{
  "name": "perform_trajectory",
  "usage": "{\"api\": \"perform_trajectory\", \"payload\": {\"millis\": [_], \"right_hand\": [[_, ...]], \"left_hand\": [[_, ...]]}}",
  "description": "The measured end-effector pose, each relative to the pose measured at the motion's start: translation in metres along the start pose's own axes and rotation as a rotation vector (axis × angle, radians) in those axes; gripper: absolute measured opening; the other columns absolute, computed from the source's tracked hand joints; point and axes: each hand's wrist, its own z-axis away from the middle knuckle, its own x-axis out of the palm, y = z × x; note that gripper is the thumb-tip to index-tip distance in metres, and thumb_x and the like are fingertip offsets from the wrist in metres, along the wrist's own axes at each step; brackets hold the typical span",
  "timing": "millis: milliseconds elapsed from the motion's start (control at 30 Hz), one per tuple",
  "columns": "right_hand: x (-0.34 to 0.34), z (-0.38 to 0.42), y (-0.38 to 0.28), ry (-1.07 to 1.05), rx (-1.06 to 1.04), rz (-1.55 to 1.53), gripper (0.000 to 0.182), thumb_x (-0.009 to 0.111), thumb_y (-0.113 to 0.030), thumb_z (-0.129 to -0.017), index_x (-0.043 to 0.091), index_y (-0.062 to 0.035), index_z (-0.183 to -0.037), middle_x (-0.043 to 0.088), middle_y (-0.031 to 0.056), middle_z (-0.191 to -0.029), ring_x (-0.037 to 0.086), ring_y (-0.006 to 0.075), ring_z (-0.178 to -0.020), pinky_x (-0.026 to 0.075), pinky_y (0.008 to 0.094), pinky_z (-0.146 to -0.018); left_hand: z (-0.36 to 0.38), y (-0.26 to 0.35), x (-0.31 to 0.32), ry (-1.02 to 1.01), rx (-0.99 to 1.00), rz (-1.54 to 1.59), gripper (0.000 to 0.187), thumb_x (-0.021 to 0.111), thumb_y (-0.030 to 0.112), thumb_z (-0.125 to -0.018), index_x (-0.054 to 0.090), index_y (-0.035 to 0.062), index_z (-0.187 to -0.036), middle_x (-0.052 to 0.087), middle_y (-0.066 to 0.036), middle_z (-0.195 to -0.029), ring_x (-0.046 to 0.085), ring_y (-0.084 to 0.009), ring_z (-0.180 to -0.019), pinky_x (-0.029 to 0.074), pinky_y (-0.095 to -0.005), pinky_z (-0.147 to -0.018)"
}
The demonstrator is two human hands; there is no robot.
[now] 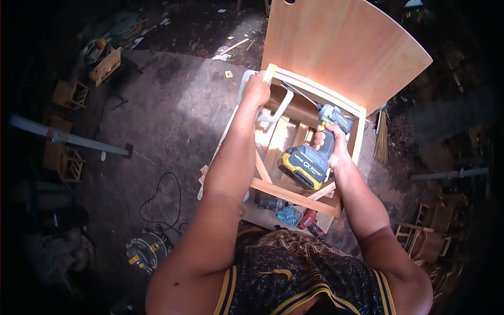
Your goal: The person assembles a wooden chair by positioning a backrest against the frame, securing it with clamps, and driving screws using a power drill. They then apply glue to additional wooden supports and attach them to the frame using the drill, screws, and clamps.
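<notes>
My right hand (338, 146) is wrapped round the grip of a cordless impact driver (328, 139) with a yellow and black battery, its finger near the trigger. The driver's long bit points toward the upper left inside corner of a wooden frame (294, 198). At that corner, my left hand (255, 90) is closed on the frame's edge; its fingertips are partly hidden. A pale curved piece (282, 107) sits just beside the left hand, inside the frame. A large curved plywood panel (336, 47) rises from the frame's far side.
Below the frame are a tub of blue screws (287, 215), a red power tool (312, 222) and a dark tool (270, 201). A round machine with yellow parts (148, 250) and a cable stand at lower left. Small wooden chairs (428, 231) sit at right, a broom (381, 137) nearer.
</notes>
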Motion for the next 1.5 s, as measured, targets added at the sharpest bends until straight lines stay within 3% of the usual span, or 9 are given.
{"api": "perform_trajectory", "payload": {"millis": [433,500,767,1133,1233,1300,1400,1500], "right_hand": [[-0.002,-0.006,0.001,0.011,0.009,0.0,0.022,0.061,-0.027,-0.083,0.058,-0.0059,-0.089,0.053,0.0019,-0.063,0.051,0.0143,-0.054,0.046,0.0302,-0.053],[-0.002,-0.007,0.001,-0.003,0.004,0.017,0.022,0.06,-0.027,-0.083,0.058,-0.0058,-0.09,0.052,0.0017,-0.063,0.051,0.0142,-0.054,0.046,0.0301,-0.053],[-0.008,-0.009,-0.002,-0.048,0.037,-0.003,0.024,0.061,-0.029,-0.082,0.057,-0.0072,-0.091,0.054,0.0017,-0.065,0.052,0.0147,-0.055,0.046,0.0307,-0.054],[-0.002,-0.005,0.0,-0.023,-0.006,0.049,0.031,0.06,-0.027,-0.084,0.058,-0.0014,-0.1,0.052,0.0019,-0.064,0.05,0.0136,-0.054,0.046,0.0295,-0.051],[-0.003,-0.004,-0.001,-0.011,-0.023,0.04,0.033,0.06,-0.029,-0.085,0.057,-0.0009,-0.102,0.054,0.0028,-0.065,0.052,0.0141,-0.054,0.047,0.0292,-0.052],[-0.006,-0.005,-0.001,-0.033,-0.037,0.054,0.034,0.06,-0.03,-0.086,0.057,-0.0005,-0.102,0.055,0.0035,-0.066,0.053,0.0144,-0.054,0.048,0.0288,-0.052],[-0.005,-0.001,0.0,-0.049,-0.073,0.075,0.037,0.059,-0.033,-0.087,0.057,0.0004,-0.104,0.057,0.005,-0.068,0.055,0.0149,-0.054,0.05,0.0277,-0.053],[-0.004,0.0,0.002,-0.074,-0.089,0.065,0.041,0.06,-0.034,-0.088,0.057,0.002,-0.106,0.059,0.0067,-0.07,0.057,0.0155,-0.056,0.052,0.0263,-0.053]], "left_hand": [[0.001,-0.003,0.004,0.002,-0.01,0.014,0.029,0.046,0.013,-0.094,0.056,0.0039,-0.12,0.062,-0.022,-0.113,0.059,-0.0362,-0.107,0.045,-0.041,-0.093],[-0.002,-0.006,0.005,-0.007,-0.004,0.033,0.029,0.043,0.02,-0.095,0.057,0.0084,-0.117,0.059,-0.023,-0.115,0.055,-0.0399,-0.11,0.045,-0.0462,-0.093],[0.002,-0.001,0.002,-0.011,-0.017,0.007,0.026,0.044,0.019,-0.094,0.057,0.0074,-0.113,0.06,-0.023,-0.113,0.055,-0.0407,-0.109,0.045,-0.0469,-0.093],[0.002,0.002,0.006,0.034,0.025,-0.006,0.024,0.043,0.017,-0.094,0.058,0.006,-0.11,0.059,-0.023,-0.112,0.055,-0.0402,-0.108,0.044,-0.0473,-0.092],[0.009,0.014,-0.003,0.026,-0.027,-0.039,0.03,0.043,0.019,-0.095,0.057,0.0078,-0.119,0.059,-0.023,-0.112,0.055,-0.0405,-0.108,0.044,-0.0473,-0.092],[0.014,0.024,-0.008,-0.018,-0.06,-0.123,0.041,0.05,0.026,-0.094,0.052,0.0127,-0.132,0.058,-0.022,-0.119,0.053,-0.0373,-0.114,0.044,-0.0449,-0.095],[0.02,0.028,-0.005,-0.028,0.07,-0.33,0.051,0.058,0.033,-0.09,0.048,0.018,-0.138,0.055,-0.02,-0.126,0.05,-0.0332,-0.12,0.043,-0.0421,-0.099],[0.025,0.037,-0.009,-0.042,0.042,-0.313,0.053,0.063,0.037,-0.087,0.051,0.0185,-0.135,0.052,-0.018,-0.132,0.045,-0.0305,-0.126,0.042,-0.0404,-0.102]]}}
